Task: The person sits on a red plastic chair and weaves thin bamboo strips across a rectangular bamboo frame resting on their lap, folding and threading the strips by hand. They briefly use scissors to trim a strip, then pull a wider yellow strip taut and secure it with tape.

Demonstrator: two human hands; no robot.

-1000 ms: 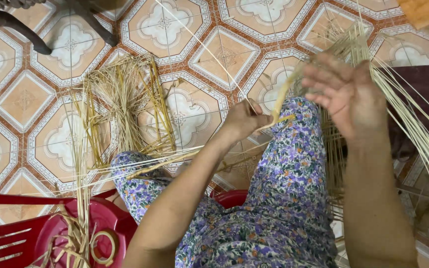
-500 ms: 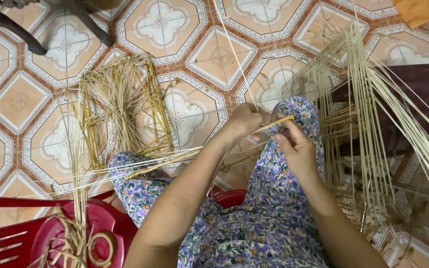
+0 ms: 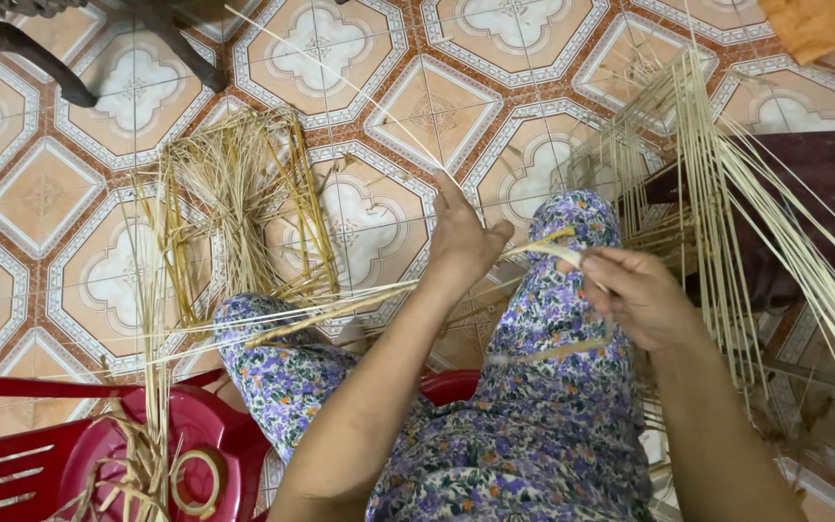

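nearby, a straw pile (image 3: 234, 208) lies on the tiled floor (image 3: 41, 193); reeds (image 3: 727, 222) crowd the right. a strip (image 3: 543, 247) over the lap is pinched by both hands, left (image 3: 461, 242) and right (image 3: 635, 295), drawn apart since before.

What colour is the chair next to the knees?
The plastic chair is red, seen in the head view, bottom left.

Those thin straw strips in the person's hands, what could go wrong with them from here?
The strip pinched between the left hand and right hand looks thin and might snap or kink if pulled hard. The long loose strips fanning beside the right hand could tangle with it.
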